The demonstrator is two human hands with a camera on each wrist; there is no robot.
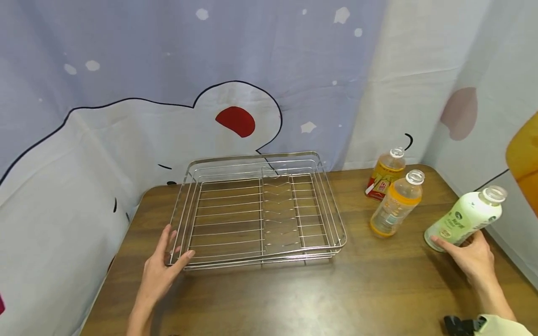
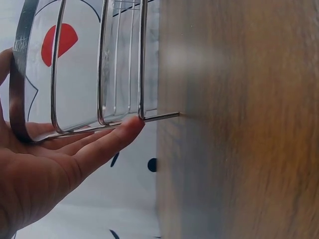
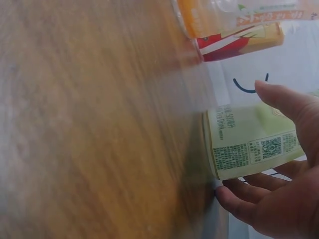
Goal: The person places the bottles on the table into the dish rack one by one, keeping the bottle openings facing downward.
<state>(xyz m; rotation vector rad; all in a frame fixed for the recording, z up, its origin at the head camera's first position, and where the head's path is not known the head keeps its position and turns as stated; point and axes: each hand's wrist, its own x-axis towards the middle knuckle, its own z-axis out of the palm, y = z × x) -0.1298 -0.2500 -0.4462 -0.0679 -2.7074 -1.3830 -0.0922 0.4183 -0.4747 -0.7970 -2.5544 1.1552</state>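
At its front left corner, a metal wire dish rack meets my left hand. The thumb lies across the front rim while the fingers stretch along the outer left side, touching the wires, as the left wrist view shows. My right hand holds the lower part of a pale green bottle of tea drink, thumb on one side and fingers round the other. This bottle stands uncapped on the table, and its printed label shows in the right wrist view. The fingers there look loosely curved.
Left of the green bottle stands a clear bottle with an orange band. Behind it is a smaller bottle with a red and yellow label. Both are uncapped. A patterned curtain hangs behind the wooden table and along its sides.
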